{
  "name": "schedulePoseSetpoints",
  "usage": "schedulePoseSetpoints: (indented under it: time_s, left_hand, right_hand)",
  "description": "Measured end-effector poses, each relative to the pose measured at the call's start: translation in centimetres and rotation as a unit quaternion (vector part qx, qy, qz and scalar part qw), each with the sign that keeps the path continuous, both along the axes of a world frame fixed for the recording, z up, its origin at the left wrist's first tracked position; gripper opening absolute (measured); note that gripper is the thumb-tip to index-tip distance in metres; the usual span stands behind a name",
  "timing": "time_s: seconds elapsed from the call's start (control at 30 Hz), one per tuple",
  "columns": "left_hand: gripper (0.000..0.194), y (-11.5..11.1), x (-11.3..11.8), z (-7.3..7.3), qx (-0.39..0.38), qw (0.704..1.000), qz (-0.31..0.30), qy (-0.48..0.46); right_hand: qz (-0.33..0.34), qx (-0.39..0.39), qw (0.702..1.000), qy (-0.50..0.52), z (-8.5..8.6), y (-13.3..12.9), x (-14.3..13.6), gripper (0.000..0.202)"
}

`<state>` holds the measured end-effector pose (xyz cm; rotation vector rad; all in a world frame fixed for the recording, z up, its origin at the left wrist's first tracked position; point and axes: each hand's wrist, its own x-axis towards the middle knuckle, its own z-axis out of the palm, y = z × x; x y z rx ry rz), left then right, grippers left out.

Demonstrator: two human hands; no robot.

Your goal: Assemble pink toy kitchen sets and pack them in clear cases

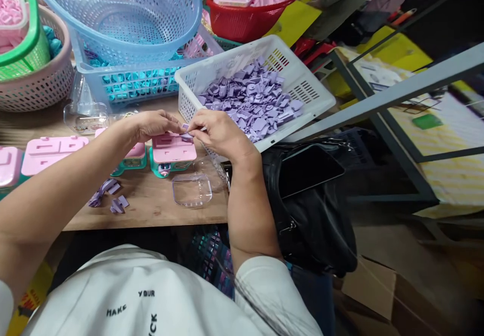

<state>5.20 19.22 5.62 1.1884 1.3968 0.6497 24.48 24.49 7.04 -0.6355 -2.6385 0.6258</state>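
Observation:
Small purple pieces (185, 126) are pinched between both hands, above a pink and teal toy box (174, 150) on the wooden table. My left hand (161, 124) reaches in from the left, its fingertips closed on them. From the right, my right hand (213, 130) closes thumb and forefinger on the same pieces. More pink-topped boxes (55, 153) stand in a row to the left, partly behind my left forearm. Loose purple pieces (119, 204) lie near the table's front edge. A clear plastic cover (192, 190) rests in front of the toy box.
A white basket (317, 96) of purple pieces tilts behind my right hand. Blue baskets (132, 81), a green basket (34, 33) and a red basket (245, 20) stand at the back. A black bag (310, 215) hangs right of the table (151, 215).

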Motion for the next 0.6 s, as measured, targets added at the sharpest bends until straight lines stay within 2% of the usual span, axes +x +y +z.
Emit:
schedulePoseSetpoints:
  time_s: [0.13,0.27,0.37,0.47,0.6]
  left_hand:
    - [0.021,-0.1,0.0,0.1,0.013,0.999,0.002,0.051]
    - [0.024,0.0,0.0,0.1,-0.006,1.000,0.011,0.015]
    - [0.024,0.2,0.0,0.0,-0.026,0.999,0.029,0.021]
    - [0.021,0.4,0.1,-0.3,-0.031,0.998,0.022,0.043]
    - [0.016,0.5,0.5,-0.6,-0.029,0.995,0.026,0.095]
  right_hand:
    - [0.031,0.004,0.999,-0.004,0.1,0.4,-0.1,0.016]
    - [0.049,0.001,0.999,0.004,0.0,0.6,-0.2,0.016]
    - [0.045,0.008,0.999,0.010,-0.3,0.2,-0.2,0.018]
    - [0.025,0.017,0.999,0.023,-0.9,-1.0,0.0,0.019]
    - [-0.036,0.038,0.997,0.063,-2.6,-2.6,0.2,0.020]
